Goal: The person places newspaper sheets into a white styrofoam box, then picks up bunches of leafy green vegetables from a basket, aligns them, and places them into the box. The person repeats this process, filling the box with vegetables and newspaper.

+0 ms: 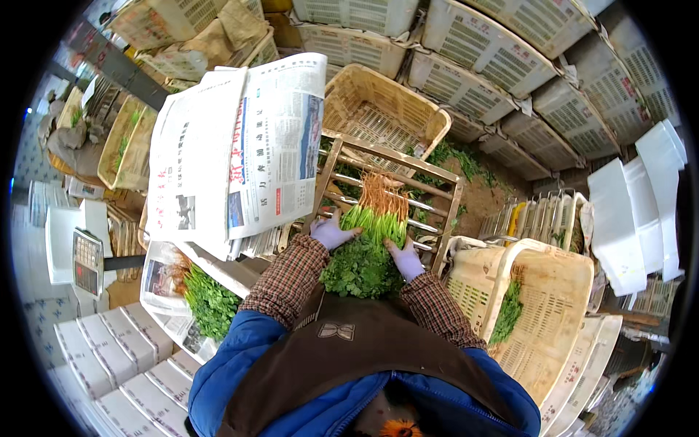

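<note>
Between my two gloved hands lies a wide bunch of leafy green herbs [366,257], its reddish roots pointing away from me over a metal rack [394,147] with bars. My left hand [334,231] grips the left side of the stems, thumb on top. On the right side, my right hand [405,259] holds the bunch where stems meet leaves. The gloves are pale purple with bare fingertips. A stack of newspapers [278,153] lies left of the rack. Another herb bunch [210,303] rests on newspaper in a crate at my lower left.
An empty-looking plastic crate [382,104] stands beyond the rack. At right, a tilted crate [546,306] holds some herbs. Stacked crates [464,43] line the back. A digital scale display [88,263] and white boxes [109,349] are at left; loose greens [458,158] lie on the ground.
</note>
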